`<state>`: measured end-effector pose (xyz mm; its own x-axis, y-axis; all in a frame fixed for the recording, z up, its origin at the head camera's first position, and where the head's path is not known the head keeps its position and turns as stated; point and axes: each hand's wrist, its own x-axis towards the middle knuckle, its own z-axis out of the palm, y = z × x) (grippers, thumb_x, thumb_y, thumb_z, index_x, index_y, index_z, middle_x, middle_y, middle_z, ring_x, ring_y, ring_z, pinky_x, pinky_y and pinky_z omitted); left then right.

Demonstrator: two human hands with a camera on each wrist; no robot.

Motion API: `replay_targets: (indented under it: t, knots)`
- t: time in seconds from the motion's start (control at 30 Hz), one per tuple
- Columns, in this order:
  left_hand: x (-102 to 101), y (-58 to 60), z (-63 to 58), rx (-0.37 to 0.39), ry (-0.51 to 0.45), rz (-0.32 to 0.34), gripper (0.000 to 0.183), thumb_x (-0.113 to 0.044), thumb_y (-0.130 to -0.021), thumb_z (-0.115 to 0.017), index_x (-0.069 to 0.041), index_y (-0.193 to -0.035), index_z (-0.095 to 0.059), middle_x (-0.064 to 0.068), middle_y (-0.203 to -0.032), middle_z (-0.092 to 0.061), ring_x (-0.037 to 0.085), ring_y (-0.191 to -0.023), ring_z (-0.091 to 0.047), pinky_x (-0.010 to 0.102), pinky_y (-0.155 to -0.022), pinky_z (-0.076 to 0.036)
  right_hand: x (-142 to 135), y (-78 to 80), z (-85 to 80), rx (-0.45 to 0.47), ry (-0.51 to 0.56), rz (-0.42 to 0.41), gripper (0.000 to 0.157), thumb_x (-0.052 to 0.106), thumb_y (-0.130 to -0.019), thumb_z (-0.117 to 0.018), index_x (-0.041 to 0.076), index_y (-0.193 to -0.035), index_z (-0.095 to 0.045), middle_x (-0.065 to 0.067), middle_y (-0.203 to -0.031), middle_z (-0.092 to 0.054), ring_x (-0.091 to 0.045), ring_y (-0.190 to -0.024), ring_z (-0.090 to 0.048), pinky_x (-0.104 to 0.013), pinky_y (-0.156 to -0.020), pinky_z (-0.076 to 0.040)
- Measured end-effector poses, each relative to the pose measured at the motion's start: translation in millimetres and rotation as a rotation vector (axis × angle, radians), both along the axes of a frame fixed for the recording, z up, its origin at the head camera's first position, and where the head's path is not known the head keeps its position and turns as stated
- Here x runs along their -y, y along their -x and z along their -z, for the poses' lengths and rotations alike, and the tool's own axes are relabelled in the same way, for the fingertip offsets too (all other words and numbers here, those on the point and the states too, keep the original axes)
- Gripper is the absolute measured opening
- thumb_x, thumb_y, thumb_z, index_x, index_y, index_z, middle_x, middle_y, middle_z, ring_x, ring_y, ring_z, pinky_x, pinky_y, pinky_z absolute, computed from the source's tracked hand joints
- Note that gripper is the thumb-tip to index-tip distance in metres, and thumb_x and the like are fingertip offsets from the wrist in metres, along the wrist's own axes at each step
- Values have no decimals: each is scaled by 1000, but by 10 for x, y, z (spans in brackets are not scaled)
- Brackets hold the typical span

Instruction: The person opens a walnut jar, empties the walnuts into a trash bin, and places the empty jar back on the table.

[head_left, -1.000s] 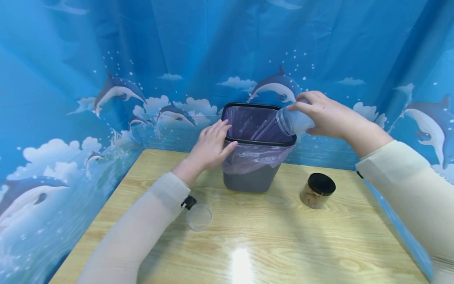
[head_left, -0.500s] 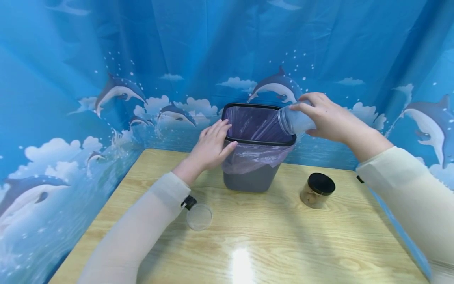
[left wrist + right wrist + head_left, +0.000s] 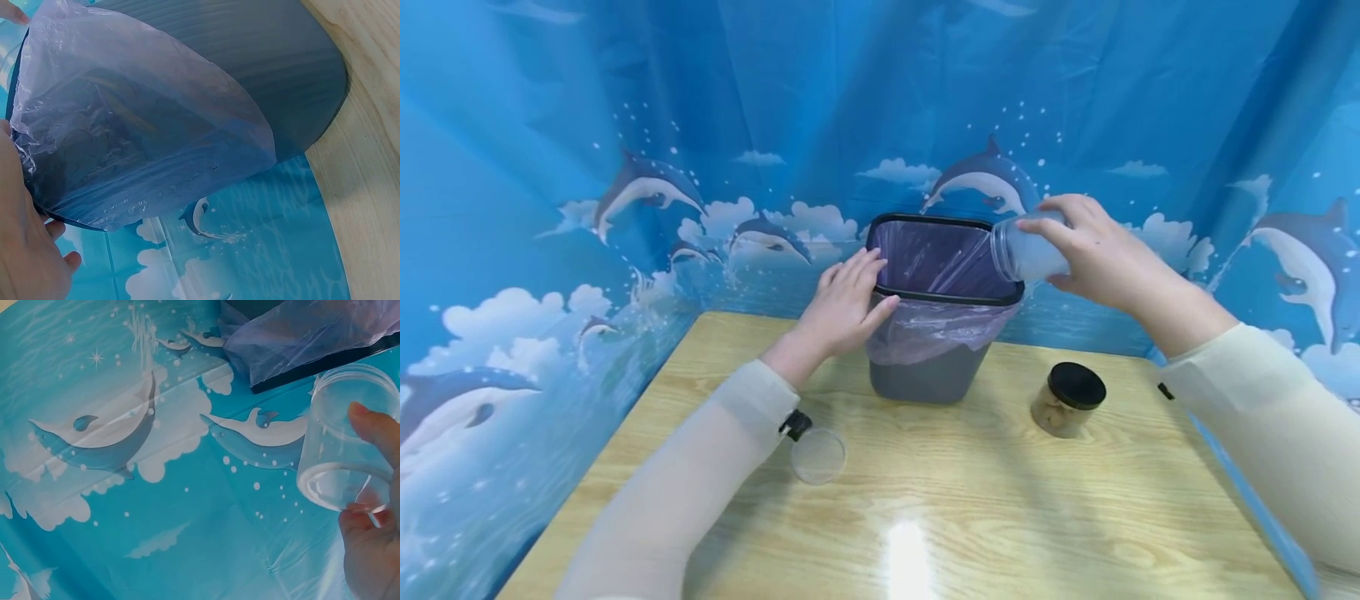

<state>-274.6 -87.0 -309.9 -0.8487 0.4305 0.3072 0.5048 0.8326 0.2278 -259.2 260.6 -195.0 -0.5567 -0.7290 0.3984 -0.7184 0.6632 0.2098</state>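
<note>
A grey trash bin (image 3: 921, 379) with a black rim stands at the back of the table, lined with a thin purple bag (image 3: 932, 329) folded over its rim. My left hand (image 3: 844, 304) rests on the bin's left rim, fingers fairly straight and thumb at the front. With thumb and fingers, my right hand (image 3: 1097, 250) grips a clear plastic jar (image 3: 340, 447) without a lid. The jar is tipped, its mouth toward the bin at the right end of the rim. In the right wrist view it looks see-through, with no contents visible.
A round clear lid (image 3: 818, 457) lies on the wooden table (image 3: 985, 500), near my left cuff. Right of the bin stands a small jar (image 3: 1063, 404) with a black lid and brownish pieces inside. A blue dolphin curtain (image 3: 812, 108) hangs close behind.
My right hand and the tipped jar have shifted very slightly to the right. The left hand stays on the rim; the whole head view has moved a little.
</note>
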Motion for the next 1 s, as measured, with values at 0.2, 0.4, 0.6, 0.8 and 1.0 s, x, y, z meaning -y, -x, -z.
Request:
replay_targets:
  t: [0.2,0.4,0.6,0.8,1.0]
  knots:
    - [-3,4,-20,-4,12,-1,77,-63,-103,-22,-12,-160,-20,4,-168,-11,22,-154,-2,53,-121,-8,-9,-55,-3,-40,44,41,86,-7,-66,-89,9,-141,-52,-29,-143,-40,-49,-132,-37,-65,-91,-46]
    - [0,0,-29,-11,13,3,76,-62,-103,-25,-12,-161,-17,5,-168,-12,22,-154,-4,54,-120,-9,-25,-98,22,-78,82,24,84,-8,-66,-89,9,-140,-53,-29,-142,-41,-50,-131,-38,-65,-89,-47]
    - [0,-4,-19,-12,19,-2,76,-62,-103,-24,-12,-161,-15,5,-167,-13,23,-154,-5,53,-121,-9,-51,-150,104,-116,97,15,86,-8,-64,-90,11,-139,-53,-30,-141,-41,-50,-131,-39,-66,-84,-49]
    - [-2,8,4,-14,20,-4,76,-62,-103,-24,-13,-161,-15,4,-167,-13,23,-154,-5,53,-121,-9,-77,-238,168,-135,138,52,86,-7,-63,-91,14,-138,-54,-28,-141,-43,-50,-131,-39,-69,-82,-49]
    - [7,9,2,-16,19,-5,76,-62,-103,-24,-13,-161,-16,5,-168,-12,24,-154,-6,54,-120,-10,-88,-345,205,-170,204,2,88,-9,-58,-92,12,-135,-56,-30,-138,-45,-52,-128,-41,-70,-94,-43]
